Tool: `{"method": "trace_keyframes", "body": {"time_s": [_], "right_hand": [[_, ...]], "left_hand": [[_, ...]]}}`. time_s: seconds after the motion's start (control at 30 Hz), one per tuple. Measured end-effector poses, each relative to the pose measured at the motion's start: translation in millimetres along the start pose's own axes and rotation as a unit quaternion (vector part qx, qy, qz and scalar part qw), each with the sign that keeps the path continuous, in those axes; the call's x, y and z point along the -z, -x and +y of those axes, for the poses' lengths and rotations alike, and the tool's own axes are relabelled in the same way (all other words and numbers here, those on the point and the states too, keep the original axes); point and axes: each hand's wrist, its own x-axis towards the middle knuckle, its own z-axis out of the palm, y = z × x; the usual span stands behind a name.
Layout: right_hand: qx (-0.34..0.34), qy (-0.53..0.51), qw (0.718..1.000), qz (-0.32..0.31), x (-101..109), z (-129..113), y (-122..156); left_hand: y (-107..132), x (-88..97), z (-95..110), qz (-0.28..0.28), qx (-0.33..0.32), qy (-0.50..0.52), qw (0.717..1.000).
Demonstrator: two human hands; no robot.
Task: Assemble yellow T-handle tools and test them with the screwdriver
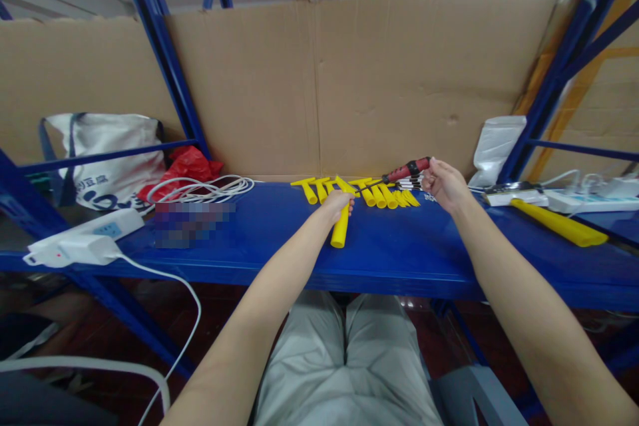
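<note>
Our left grip [339,206] wrapped around a smooth yellow tubular piece [339,234] over the blue tabletop [274,233], our right grip [443,183] pinching the handle end of a red-and-black screwdriver [405,171], slim shaft angled toward the tube, creased brown cardboard [414,73] behind.

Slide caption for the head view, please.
Left hand grips yellow T-shaped tube; right hand holds red-handled screwdriver angled toward it.

Loose, softly creased trousers [309,373] of pale grey were worn, and the forearms [519,279], left hand [339,205] and right hand [445,183] were seen bare.
</note>
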Motion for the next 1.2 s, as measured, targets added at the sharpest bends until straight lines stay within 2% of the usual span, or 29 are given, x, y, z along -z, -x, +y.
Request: {"method": "trace_keyframes", "body": {"time_s": [0.2,0.47,0.93,1.2], "right_hand": [[0.004,0.013,1.000,0.009,2.9,2.5,-2.9],[-0.025,-0.006,0.999,0.031,-0.5,0.8,-0.3],[-0.012,-0.025,1.000,-0.006,-2.1,-2.0,1.5],[-0.018,-0.013,0.999,0.046,-4.4,-1.1,1.2]], "left_hand": [[-1.0,0.2,-0.4,-0.002,0.000,-0.003,1.000],[0.8,-0.4,0.4,-0.003,-0.004,-0.004,1.000],[-0.9,-0.7,-0.6,0.001,-0.005,-0.006,1.000],[-2.6,-0.6,-1.4,0.001,0.002,-0.003,1.000]]}}
